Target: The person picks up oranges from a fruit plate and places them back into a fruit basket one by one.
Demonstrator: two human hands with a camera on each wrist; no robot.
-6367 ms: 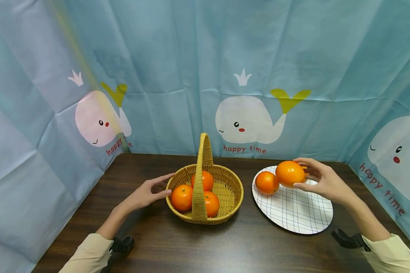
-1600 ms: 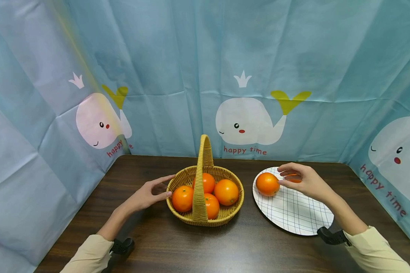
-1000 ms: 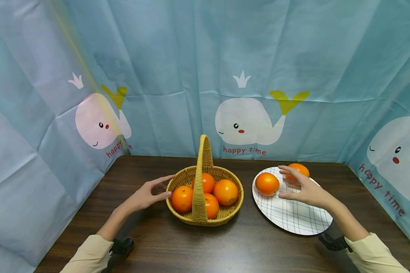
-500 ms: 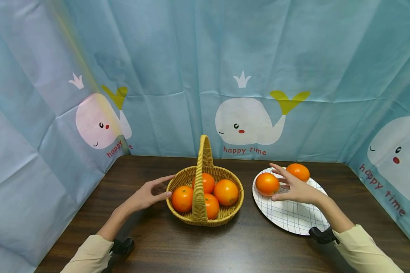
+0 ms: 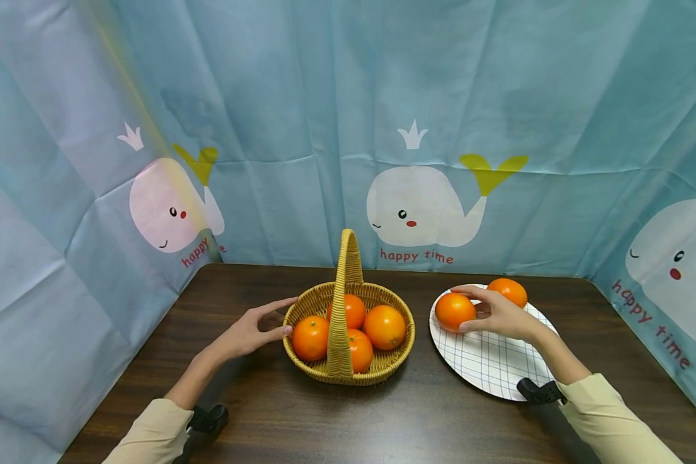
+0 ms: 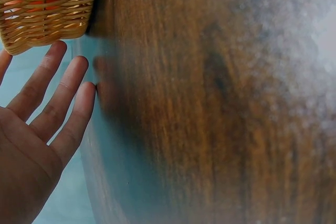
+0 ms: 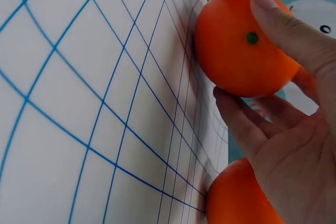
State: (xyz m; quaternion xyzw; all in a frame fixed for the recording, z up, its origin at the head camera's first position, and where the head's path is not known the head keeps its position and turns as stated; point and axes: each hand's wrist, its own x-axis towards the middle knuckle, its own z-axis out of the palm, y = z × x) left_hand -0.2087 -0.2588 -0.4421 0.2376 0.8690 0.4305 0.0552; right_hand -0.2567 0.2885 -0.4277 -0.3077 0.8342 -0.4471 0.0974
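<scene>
On the right side of the table, my right hand (image 5: 501, 316) grips an orange (image 5: 455, 312) that lies at the left part of a white checked plate (image 5: 507, 370). In the right wrist view the thumb presses on that orange (image 7: 241, 45) near its green stem spot, with the fingers curled beneath. Another orange (image 5: 507, 292) sits at the plate's back edge. A yellow wicker basket (image 5: 339, 348) with an arched handle stands mid-table, holding several oranges (image 5: 385, 327). At its left rim rests my left hand (image 5: 246, 332), fingers fairly straight and touching the basket.
The dark wooden table (image 5: 348, 425) reaches back to a light blue curtain (image 5: 290, 129) printed with whales. The basket's handle (image 5: 341, 296) rises well above its rim. Black wrist straps (image 5: 209, 419) sit on both arms.
An orange earlier held by my right hand is now in the basket. The right hand has since moved left from the back orange and closed on the left one. The left hand has stayed.
</scene>
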